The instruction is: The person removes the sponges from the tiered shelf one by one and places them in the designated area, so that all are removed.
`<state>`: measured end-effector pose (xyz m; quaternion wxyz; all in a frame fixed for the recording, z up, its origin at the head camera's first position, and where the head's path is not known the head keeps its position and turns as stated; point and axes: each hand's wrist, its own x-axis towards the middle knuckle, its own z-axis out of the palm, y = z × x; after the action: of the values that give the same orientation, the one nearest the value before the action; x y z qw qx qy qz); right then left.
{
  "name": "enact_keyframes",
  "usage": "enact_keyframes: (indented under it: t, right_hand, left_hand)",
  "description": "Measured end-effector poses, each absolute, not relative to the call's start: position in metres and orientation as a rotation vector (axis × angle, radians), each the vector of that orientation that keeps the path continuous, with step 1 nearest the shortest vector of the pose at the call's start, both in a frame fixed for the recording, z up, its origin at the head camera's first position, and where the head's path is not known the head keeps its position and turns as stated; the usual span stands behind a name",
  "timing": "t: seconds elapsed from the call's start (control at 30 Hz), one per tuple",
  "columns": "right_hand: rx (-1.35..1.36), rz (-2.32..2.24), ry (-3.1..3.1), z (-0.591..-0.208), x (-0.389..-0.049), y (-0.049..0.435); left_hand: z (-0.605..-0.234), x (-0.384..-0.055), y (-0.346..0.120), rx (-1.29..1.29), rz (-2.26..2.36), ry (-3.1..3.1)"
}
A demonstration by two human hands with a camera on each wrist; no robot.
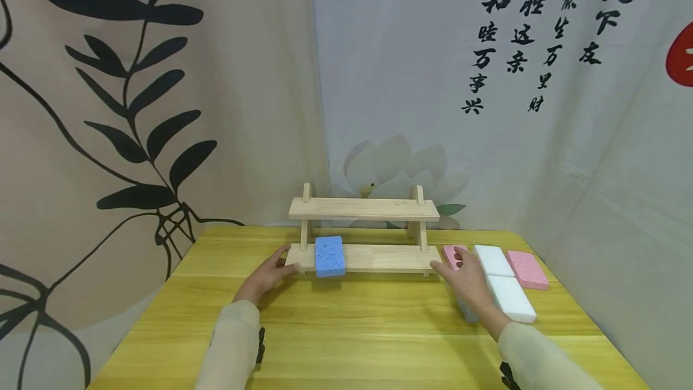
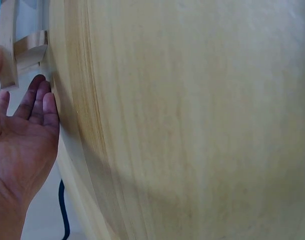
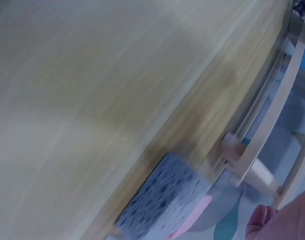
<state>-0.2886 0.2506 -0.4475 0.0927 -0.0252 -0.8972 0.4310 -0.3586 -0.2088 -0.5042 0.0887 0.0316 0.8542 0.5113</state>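
A two-tier wooden rack stands on the table with a blue sponge leaning at the left of its lower board. My left hand is at the left end of that board; in the left wrist view its fingers are extended beside the board end. At the right end my right hand has its thumb close to the board, fingers spread above a pink sponge. Beneath this hand a greyish-blue sponge shows, partly hidden in the head view.
Two white sponges lie one behind the other right of my right hand, with another pink sponge beside them. The yellow wood-grain table reaches back to printed cloth hangings behind the rack.
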Motion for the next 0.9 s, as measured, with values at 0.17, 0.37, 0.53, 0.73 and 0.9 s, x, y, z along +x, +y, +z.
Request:
enact_keyframes:
  t: [0.17, 0.37, 0.53, 0.73, 0.9]
  right_hand:
    - [-0.058, 1.296, -2.636, -0.448, -0.293, 0.228]
    - [-0.081, 1.349, -2.626, -0.45, -0.293, 0.198]
    - [-0.054, 1.403, -2.61, -0.455, -0.293, 0.172]
    - [-0.037, 1.468, -2.585, -0.46, -0.297, 0.14]
    - [-0.029, 1.499, -2.571, -0.462, -0.298, 0.118]
  left_hand:
    - [-0.503, -0.357, -0.21, 0.091, 1.508, 2.55]
    - [-0.504, -0.357, -0.209, 0.09, 1.51, 2.545]
    - [-0.502, -0.355, -0.208, 0.087, 1.51, 2.55]
    - [-0.502, -0.355, -0.208, 0.097, 1.502, 2.551]
    - [-0.502, -0.357, -0.208, 0.085, 1.497, 2.554]
